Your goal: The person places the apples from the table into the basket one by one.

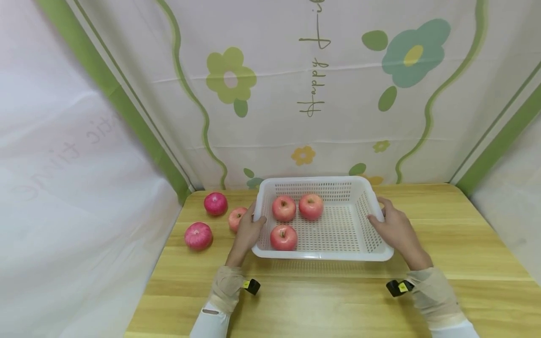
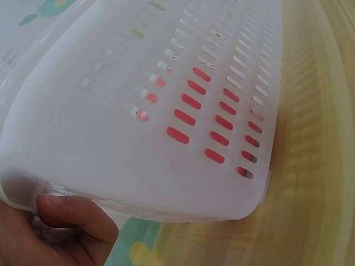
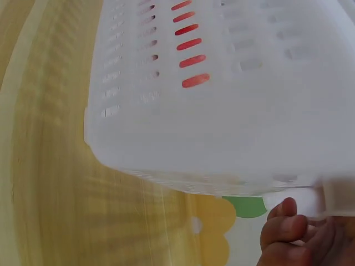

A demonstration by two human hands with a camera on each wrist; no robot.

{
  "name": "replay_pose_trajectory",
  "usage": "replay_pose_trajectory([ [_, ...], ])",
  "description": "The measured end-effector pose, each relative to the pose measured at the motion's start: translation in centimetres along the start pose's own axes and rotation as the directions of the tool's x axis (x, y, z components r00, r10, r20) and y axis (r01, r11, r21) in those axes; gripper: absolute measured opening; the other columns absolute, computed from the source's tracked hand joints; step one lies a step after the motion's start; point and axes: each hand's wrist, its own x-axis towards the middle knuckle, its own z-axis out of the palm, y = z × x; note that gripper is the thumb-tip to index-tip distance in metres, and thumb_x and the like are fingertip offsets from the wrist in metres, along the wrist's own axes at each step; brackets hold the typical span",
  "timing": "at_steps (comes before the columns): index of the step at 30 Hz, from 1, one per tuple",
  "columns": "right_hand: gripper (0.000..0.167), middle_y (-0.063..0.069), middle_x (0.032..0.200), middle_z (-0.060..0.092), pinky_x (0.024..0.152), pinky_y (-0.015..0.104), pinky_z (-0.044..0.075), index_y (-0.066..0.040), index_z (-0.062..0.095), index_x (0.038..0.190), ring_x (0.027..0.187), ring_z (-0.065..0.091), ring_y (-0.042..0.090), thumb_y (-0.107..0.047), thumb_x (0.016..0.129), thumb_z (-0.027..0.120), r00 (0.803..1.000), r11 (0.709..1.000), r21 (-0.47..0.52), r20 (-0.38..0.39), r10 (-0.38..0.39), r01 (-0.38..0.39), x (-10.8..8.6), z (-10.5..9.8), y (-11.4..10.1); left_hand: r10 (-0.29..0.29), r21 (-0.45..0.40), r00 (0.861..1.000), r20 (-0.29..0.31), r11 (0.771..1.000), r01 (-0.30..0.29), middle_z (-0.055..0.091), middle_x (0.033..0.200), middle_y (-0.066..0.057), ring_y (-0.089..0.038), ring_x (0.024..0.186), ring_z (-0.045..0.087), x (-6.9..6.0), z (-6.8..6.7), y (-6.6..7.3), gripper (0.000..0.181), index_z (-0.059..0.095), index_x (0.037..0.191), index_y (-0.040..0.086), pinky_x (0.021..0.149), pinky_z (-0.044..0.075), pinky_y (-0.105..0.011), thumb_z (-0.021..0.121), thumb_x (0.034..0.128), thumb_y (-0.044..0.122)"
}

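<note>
A white plastic basket [image 1: 325, 256] with slotted walls is held by its two short ends. My left hand [image 1: 249, 230] grips the left rim, thumb over the top; curled fingers show under the rim in the left wrist view. The right rim is gripped by my right hand [image 1: 395, 227], its fingers bent beneath the edge in the right wrist view. Inside lie a rear-left apple [image 1: 283, 208], another apple [image 1: 311, 207] beside it and a front-left apple [image 1: 283, 237]. The basket appears raised off the table, with slotted shadows below it.
Left of the basket, a pale red apple [image 1: 237, 218] is partly hidden by my left hand. Two deep pink round items, one at the back [image 1: 215, 203] and one nearer [image 1: 198, 235], sit on the wooden table [image 1: 329, 305]. A flowered cloth [image 1: 270, 117] hangs behind.
</note>
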Motion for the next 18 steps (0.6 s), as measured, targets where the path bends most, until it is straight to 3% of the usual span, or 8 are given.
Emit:
replay_pose_trajectory([
  [7,0.072,0.047,0.126,0.063,0.057,0.038,0.064,0.011,0.022,0.163,0.081,0.079,0.037,-0.019,0.107,0.056,0.999,0.998,0.048,0.029,0.042,-0.043,0.02,0.27,-0.01,-0.001,0.017,1.0,0.003,1.0,0.001,0.063,0.142,-0.031,-0.045,0.117,0.071,0.08,0.05,0.23,0.07,0.035,0.167,0.014,0.085,0.066,-0.053,0.059,0.1014,0.011],
  [18,0.073,0.047,0.126,0.062,0.056,0.037,0.062,0.005,0.024,0.166,0.073,0.076,0.031,-0.019,0.104,0.054,0.999,0.999,0.015,-0.011,0.032,-0.032,0.02,0.47,-0.3,-0.024,0.075,1.0,-0.002,0.997,0.024,0.063,0.142,-0.031,-0.046,0.118,0.071,-0.03,-0.11,0.57,0.067,0.038,0.165,0.01,0.083,0.066,-0.053,0.06,0.1009,0.013],
])
